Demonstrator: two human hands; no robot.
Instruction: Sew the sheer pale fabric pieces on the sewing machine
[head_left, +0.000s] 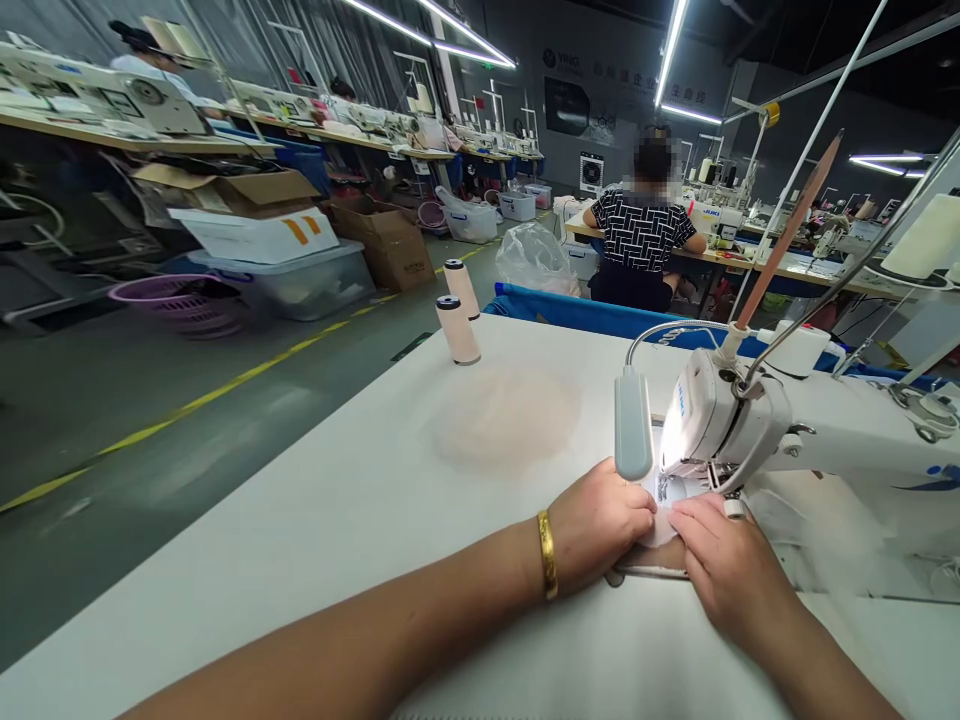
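The left hand (600, 522) and the right hand (726, 562) are working close together below the head of the sewing machine (697, 410). A pale cloth (660, 530) is lying between their fingertips, just in front of the needle area, where a bright light is falling. The left grip is curling narrowly at the cloth's left edge; the right grip is resting with fingers together on its right side. Whether either is pinching or only pressing, one cannot tell. A bracelet (547, 555) is circling the left wrist. A grey lamp (634, 425) is hanging left of the machine. Two spools (458, 332) are standing upright near the far edge of the desk (337, 500). Beyond, a person (641, 235) is sitting, back turned.
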